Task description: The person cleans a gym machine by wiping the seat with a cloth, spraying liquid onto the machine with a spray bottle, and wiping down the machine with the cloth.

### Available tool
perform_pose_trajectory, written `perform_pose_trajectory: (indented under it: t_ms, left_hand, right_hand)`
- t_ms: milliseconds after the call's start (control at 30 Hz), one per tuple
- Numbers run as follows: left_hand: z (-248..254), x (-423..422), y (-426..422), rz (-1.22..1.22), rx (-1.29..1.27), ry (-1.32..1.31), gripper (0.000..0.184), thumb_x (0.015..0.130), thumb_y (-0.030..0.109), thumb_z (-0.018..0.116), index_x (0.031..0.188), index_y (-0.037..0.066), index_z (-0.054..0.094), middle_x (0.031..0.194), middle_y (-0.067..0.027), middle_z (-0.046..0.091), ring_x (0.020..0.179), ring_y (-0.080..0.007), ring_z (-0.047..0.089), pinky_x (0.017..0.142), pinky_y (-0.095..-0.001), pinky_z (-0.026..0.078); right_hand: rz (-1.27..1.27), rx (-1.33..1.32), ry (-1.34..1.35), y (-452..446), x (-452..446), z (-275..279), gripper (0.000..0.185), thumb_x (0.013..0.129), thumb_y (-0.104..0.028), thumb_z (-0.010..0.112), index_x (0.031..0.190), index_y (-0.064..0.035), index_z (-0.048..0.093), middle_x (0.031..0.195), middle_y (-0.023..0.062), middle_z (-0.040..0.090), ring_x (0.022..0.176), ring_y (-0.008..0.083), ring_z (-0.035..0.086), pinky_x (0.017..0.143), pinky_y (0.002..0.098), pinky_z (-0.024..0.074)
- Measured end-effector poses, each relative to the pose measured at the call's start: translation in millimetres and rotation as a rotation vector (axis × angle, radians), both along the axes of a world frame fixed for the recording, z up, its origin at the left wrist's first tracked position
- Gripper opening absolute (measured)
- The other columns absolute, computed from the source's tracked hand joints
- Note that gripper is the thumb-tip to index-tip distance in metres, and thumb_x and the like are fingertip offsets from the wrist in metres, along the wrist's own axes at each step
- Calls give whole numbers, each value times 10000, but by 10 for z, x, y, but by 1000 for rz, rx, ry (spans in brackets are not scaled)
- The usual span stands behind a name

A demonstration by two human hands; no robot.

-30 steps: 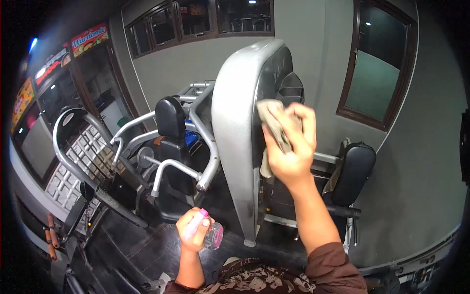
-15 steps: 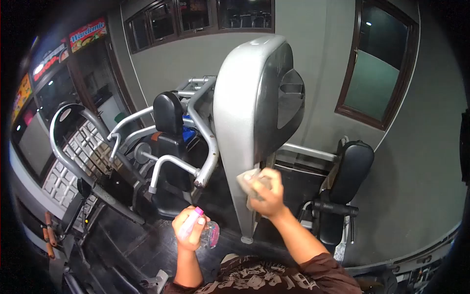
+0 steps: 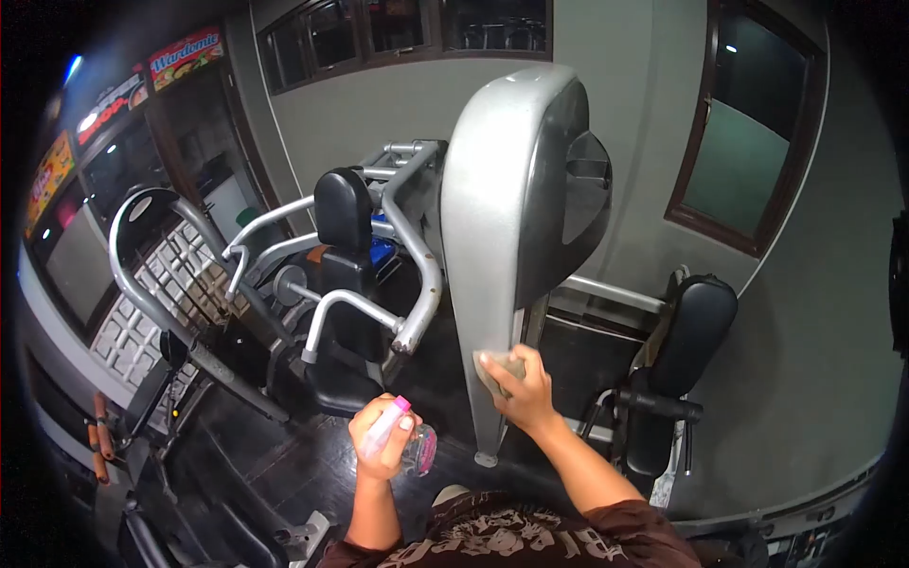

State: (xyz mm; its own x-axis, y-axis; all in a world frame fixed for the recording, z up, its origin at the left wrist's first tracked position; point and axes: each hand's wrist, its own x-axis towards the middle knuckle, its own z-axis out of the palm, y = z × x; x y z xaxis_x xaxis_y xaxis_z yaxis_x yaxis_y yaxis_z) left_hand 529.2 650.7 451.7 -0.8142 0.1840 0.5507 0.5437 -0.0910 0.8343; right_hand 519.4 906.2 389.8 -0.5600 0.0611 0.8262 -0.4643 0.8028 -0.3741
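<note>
My left hand [image 3: 381,440] is wrapped round a spray bottle [image 3: 423,451] with a pink-tipped nozzle and a clear body, held low in front of me. In my right hand [image 3: 526,391] is a bunched greyish cloth [image 3: 493,371], pressed against the lower edge of a tall silver machine column [image 3: 481,218]. My thumb and fingers close over the cloth and hide part of it. The column's curved front is shiny, and its right side is darker grey.
Left of the column stands a gym machine with a black padded seat [image 3: 343,210] and silver arms [image 3: 417,275]. To the right is another black backrest [image 3: 698,322]. Farther left rises a curved frame [image 3: 121,237]. Dark flooring [image 3: 275,464] runs below.
My right hand has slid the cloth a little lower along the column's edge. The whole view has shifted slightly, with the machines appearing farther right. The spray bottle stays in my left hand.
</note>
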Motion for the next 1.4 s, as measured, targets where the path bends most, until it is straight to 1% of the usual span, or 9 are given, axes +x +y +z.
perform_pose_trajectory:
  t_ms: [100, 400, 500, 733, 833, 967, 1067, 1167, 1400]
  left_hand:
    - [10, 2, -26, -15, 17, 10, 186, 907, 141, 674, 888, -41, 644, 752, -118, 671, 589, -137, 610, 579, -271, 500]
    - [87, 19, 136, -56, 1, 34, 134, 913, 99, 671, 895, -34, 658, 770, -101, 687, 588, -116, 615, 575, -256, 493]
    - [115, 64, 127, -38, -10, 46, 133, 912, 97, 674, 905, -35, 657, 769, -102, 686, 590, -115, 615, 578, -255, 494]
    - [19, 74, 12, -13, -7, 24, 152, 915, 115, 684, 895, -33, 656, 758, -100, 681, 597, -121, 621, 581, -258, 497]
    - [28, 85, 7, -12, -29, 21, 153, 916, 119, 683, 893, -30, 659, 757, -97, 682, 610, -125, 628, 591, -264, 502]
    - [66, 82, 111, -31, -60, 43, 163, 912, 127, 678, 893, -33, 652, 751, -109, 684, 606, -142, 632, 595, -276, 506]
    - [102, 86, 216, -27, -80, 82, 207, 911, 166, 668, 899, -38, 640, 721, -116, 680, 580, -150, 619, 584, -283, 498]
    - [109, 115, 202, -38, -80, 65, 172, 907, 132, 674, 896, -37, 647, 741, -116, 684, 603, -153, 632, 593, -283, 503]
    - [11, 153, -26, 4, -76, -2, 113, 899, 73, 690, 890, -36, 659, 777, -114, 689, 630, -155, 647, 604, -280, 510]
  right_hand:
    - [91, -39, -65, 41, 100, -68, 754, 590, -20, 826, 1288, -277, 707, 1118, 112, 542, 978, 315, 628, 748, 394, 579]
    - [83, 23, 385, 164, 47, 2052, 627, 610, -18, 807, 1208, -199, 757, 1080, 136, 561, 915, 321, 646, 753, 389, 573]
    - [66, 16, 319, 169, -123, 1768, 627, 615, -11, 802, 1212, -198, 754, 1093, 136, 563, 950, 319, 640, 753, 396, 574]
    - [68, 25, 112, 92, -107, -138, 697, 539, 45, 785, 1178, -230, 741, 1095, 140, 528, 933, 333, 632, 727, 407, 584]
    - [122, 47, 176, 130, -13, 93, 664, 541, 55, 792, 1149, -208, 748, 1062, 123, 545, 898, 313, 636, 691, 391, 569]
    - [112, 59, 471, 140, 40, 1371, 600, 552, 57, 801, 1117, -141, 761, 1059, 111, 567, 903, 282, 614, 737, 356, 536]
    - [85, 79, 344, 80, -7, 1891, 648, 557, 39, 782, 1179, -143, 757, 1067, 138, 562, 939, 322, 632, 719, 388, 557]
    - [-61, 148, 273, 59, -73, 1691, 640, 589, -54, 784, 1206, -222, 757, 1073, 121, 562, 880, 319, 622, 699, 378, 566]
    - [-12, 174, 53, 70, 61, 326, 712, 507, -20, 799, 1187, -229, 761, 1079, 115, 571, 899, 302, 641, 671, 383, 582]
